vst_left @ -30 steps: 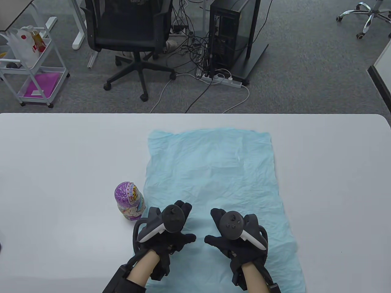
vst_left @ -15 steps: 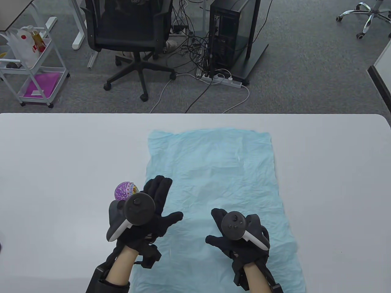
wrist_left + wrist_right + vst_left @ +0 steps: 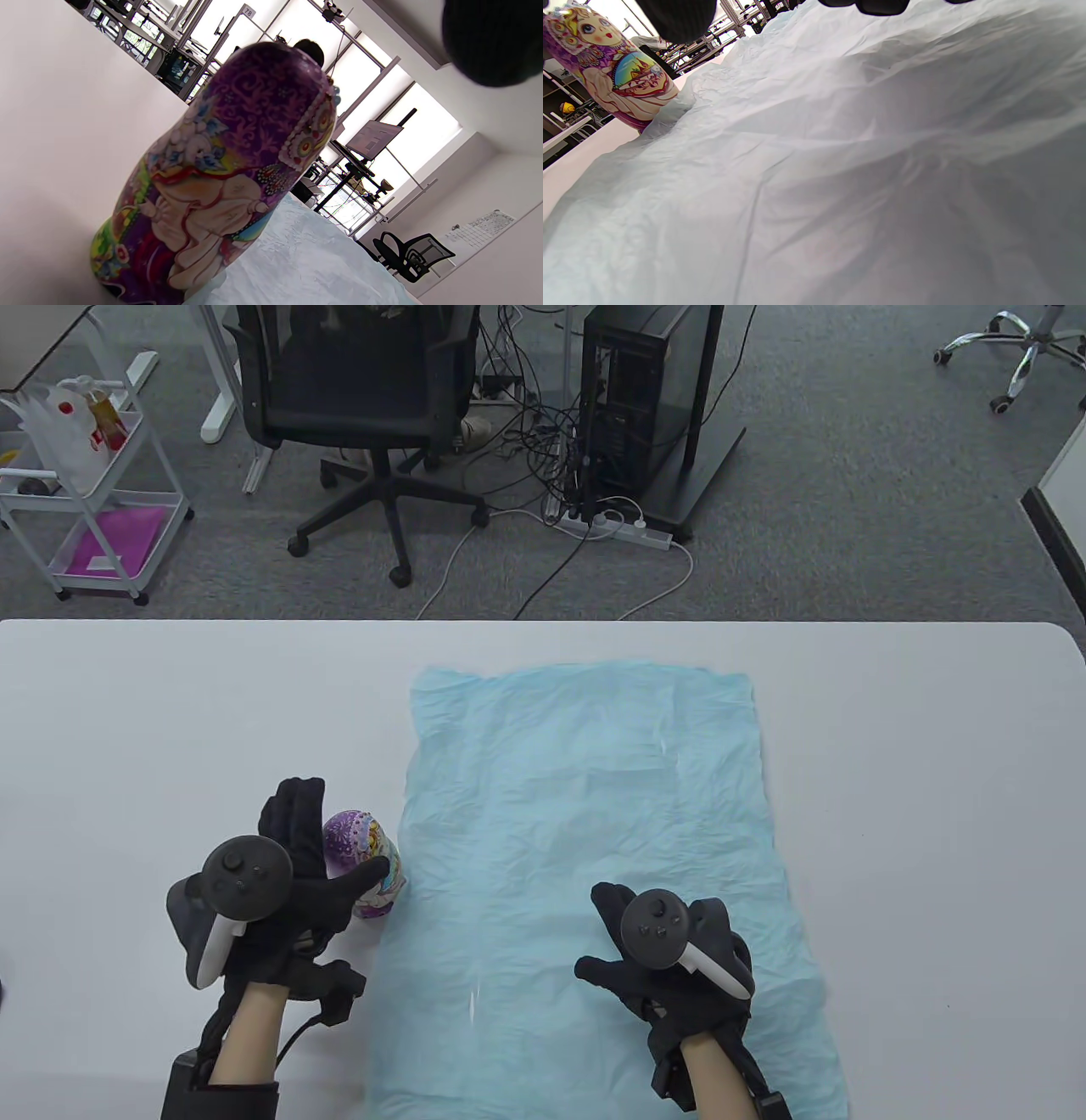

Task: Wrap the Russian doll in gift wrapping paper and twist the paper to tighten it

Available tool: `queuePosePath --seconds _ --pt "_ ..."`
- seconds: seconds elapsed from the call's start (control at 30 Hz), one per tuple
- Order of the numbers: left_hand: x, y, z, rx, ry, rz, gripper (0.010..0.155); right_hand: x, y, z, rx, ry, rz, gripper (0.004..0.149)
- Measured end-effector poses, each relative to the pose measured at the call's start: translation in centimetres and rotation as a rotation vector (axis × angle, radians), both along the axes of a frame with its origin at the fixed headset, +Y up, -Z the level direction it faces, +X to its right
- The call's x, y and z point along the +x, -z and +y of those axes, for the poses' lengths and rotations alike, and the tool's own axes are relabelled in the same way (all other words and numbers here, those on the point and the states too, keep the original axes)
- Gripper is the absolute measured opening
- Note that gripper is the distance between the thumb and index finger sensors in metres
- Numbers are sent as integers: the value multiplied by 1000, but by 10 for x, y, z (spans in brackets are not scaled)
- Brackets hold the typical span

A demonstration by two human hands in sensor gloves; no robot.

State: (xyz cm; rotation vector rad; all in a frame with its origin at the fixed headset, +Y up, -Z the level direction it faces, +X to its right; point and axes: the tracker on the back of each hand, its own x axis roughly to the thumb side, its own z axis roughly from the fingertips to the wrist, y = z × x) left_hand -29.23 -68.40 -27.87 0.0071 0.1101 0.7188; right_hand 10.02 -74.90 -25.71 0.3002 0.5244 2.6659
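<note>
The Russian doll [image 3: 352, 831], purple with a painted figure, stands upright on the white table [image 3: 170, 712] just off the left edge of the light blue wrapping paper [image 3: 594, 797]. My left hand [image 3: 310, 857] is at the doll's left side, with straight fingers reaching past it and the thumb across its near side. No firm grip shows. The left wrist view shows the doll [image 3: 220, 169] close up, with a dark fingertip [image 3: 492, 38] apart from it. My right hand [image 3: 598, 937] lies flat and relaxed on the paper's near part. The right wrist view shows the doll [image 3: 615, 67] beyond crumpled paper [image 3: 840, 169].
Beyond the table's far edge are a black office chair [image 3: 356, 390], a computer tower [image 3: 645, 407] with tangled cables and a white cart [image 3: 85, 475]. The paper spreads from the table's middle to its near edge.
My left hand rose off the paper, swung left over the doll and came down at its left side with the thumb across it. The right hand barely moved.
</note>
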Motion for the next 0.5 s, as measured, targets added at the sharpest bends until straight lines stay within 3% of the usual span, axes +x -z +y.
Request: queuePosePath --seconds 0.2,0.5 --pt "-24 6 -34 -105 -99 36 109 1 0 0 -3 5 -4 84" --pt "-38 16 -74 -243 -323 -50 117 2 0 0 -15 7 -10 84"
